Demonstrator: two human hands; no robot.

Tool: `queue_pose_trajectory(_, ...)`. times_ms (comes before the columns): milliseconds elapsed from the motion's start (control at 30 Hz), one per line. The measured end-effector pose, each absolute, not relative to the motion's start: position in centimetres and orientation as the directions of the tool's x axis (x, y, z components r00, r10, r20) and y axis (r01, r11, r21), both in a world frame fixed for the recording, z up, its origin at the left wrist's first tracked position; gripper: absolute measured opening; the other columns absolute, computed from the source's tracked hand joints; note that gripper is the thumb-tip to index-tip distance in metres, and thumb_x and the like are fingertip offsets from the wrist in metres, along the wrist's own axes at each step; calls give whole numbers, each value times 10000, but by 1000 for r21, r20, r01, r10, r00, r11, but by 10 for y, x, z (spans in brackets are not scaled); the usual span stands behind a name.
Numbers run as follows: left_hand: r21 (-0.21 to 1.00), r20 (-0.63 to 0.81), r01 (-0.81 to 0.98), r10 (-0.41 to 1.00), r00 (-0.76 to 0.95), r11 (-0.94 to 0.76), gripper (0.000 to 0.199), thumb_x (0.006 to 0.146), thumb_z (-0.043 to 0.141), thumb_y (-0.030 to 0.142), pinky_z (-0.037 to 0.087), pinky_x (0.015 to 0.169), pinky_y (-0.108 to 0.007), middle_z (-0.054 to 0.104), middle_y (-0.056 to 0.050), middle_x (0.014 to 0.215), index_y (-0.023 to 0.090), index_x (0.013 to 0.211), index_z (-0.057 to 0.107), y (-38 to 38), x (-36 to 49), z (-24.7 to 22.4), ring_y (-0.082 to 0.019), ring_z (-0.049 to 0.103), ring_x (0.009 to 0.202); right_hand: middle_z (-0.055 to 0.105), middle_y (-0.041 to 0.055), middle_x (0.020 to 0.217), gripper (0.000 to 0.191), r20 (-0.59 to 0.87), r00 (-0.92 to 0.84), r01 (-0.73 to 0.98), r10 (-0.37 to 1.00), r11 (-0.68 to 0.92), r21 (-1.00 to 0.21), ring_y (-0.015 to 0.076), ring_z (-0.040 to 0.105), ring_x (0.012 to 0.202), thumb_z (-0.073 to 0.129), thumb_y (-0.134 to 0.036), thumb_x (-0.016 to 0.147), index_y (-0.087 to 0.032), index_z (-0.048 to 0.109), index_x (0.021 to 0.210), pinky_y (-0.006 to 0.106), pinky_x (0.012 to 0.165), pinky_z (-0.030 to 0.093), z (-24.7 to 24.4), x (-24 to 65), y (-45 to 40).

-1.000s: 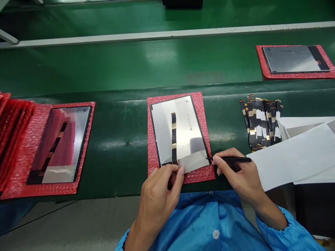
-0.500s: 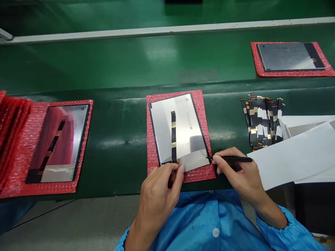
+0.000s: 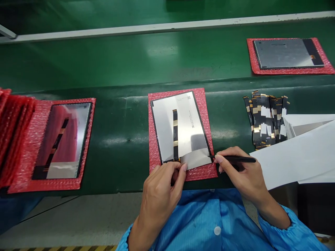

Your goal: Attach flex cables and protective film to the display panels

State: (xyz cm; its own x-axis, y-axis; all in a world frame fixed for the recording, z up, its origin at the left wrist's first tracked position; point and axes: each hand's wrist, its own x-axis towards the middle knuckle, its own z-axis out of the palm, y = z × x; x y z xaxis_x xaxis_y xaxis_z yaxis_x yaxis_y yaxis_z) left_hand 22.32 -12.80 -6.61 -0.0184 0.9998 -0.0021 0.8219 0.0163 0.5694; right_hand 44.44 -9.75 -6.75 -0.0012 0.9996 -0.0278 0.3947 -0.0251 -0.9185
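Observation:
In front of me an LCD panel (image 3: 164, 129) lies back side up on a red bubble-wrap sheet (image 3: 200, 99). A black flex cable (image 3: 175, 130) with gold patches runs up its back. Across the panel's lower right lies a silvery-grey adhesive strip (image 3: 197, 157). My left hand (image 3: 162, 188) pinches the strip's left end between thumb and finger. In my right hand (image 3: 242, 174) are slim black tweezers (image 3: 237, 159), their tip touching the strip's right end at the panel's edge. Both hands are closed.
To the left, another panel (image 3: 66, 139) lies on red bubble wrap beside a stack of red bubble-wrap sheets (image 3: 15, 136). Flex cables (image 3: 267, 120) are piled at right, next to white paper sheets (image 3: 300, 153). A further panel (image 3: 285, 52) rests at the back right.
The whole view has shifted slightly, with the bench things appearing a little farther right. Both hands keep their places on the strip and the tweezers; nothing was let go.

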Motion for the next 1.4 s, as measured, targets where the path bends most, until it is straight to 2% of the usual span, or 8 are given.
queue_pose_trajectory(200, 584, 2, 812, 1000, -1, 0, 241, 923, 525, 491, 395, 613, -344, 572, -31, 612, 309, 810, 635, -130, 221, -69, -175, 504, 559, 722, -18, 662, 52, -54, 7, 396, 999, -52, -917, 167, 709, 512, 680, -315, 867, -338, 716, 838, 267, 474, 603, -67, 444, -97)
queue_pose_trajectory(400, 646, -52, 763, 998, 42, 2, 140, 930, 536, 390, 369, 676, -397, 550, -63, 671, 337, 968, 659, -134, 216, -75, -268, 538, 685, 736, -10, 666, 76, -72, 16, 406, 997, -72, -911, 207, 713, 510, 680, -320, 856, -387, 711, 838, 317, 474, 611, -66, 445, -97)
queue_pose_trajectory(567, 636, -47, 772, 998, 38, 1, 106, 917, 566, 378, 345, 640, -394, 556, -60, 658, 340, 935, 663, -134, 215, -76, -240, 506, 599, 733, -19, 665, 76, -66, 9, 413, 998, -64, -909, 202, 712, 510, 676, -320, 857, -387, 704, 832, 311, 475, 612, -66, 445, -97)
queue_pose_trajectory(733, 621, -118, 784, 991, 58, 28, 218, 940, 514, 391, 375, 711, -447, 583, -85, 704, 338, 1083, 670, -136, 215, -77, -312, 573, 747, 730, -20, 658, 68, -69, 10, 421, 998, -66, -905, 200, 711, 504, 675, -332, 857, -388, 705, 834, 312, 473, 608, -66, 445, -97)
queue_pose_trajectory(867, 654, -76, 756, 995, 67, -1, 268, 934, 530, 322, 388, 766, -480, 609, -90, 721, 365, 1175, 638, -137, 214, -78, -352, 600, 842, 729, -21, 683, 70, -67, 9, 424, 998, -64, -903, 183, 718, 523, 673, -325, 864, -381, 711, 843, 295, 489, 609, -66, 445, -97)
queue_pose_trajectory(1000, 660, -152, 751, 984, 92, 32, 402, 946, 466, 298, 377, 834, -525, 657, -119, 851, 364, 1335, 542, -138, 214, -78, -401, 593, 1016, 714, -34, 679, 62, -52, 4, 423, 999, -49, -905, 168, 714, 529, 672, -314, 869, -354, 712, 843, 284, 492, 610, -66, 445, -98)
queue_pose_trajectory(1200, 630, -165, 775, 984, 72, 48, 309, 952, 496, 362, 389, 778, -509, 639, -111, 788, 370, 1239, 611, -137, 214, -78, -373, 607, 886, 716, -33, 672, 66, -57, -2, 424, 998, -51, -904, 173, 713, 541, 676, -309, 866, -360, 716, 851, 285, 491, 610, -66, 446, -98)
queue_pose_trajectory(1400, 620, -179, 783, 981, 78, 51, 346, 959, 464, 344, 401, 812, -523, 655, -121, 867, 359, 1288, 569, -140, 214, -77, -399, 602, 980, 721, -34, 662, 65, -65, 2, 426, 998, -60, -903, 175, 716, 543, 682, -312, 862, -366, 715, 848, 286, 491, 605, -66, 446, -98)
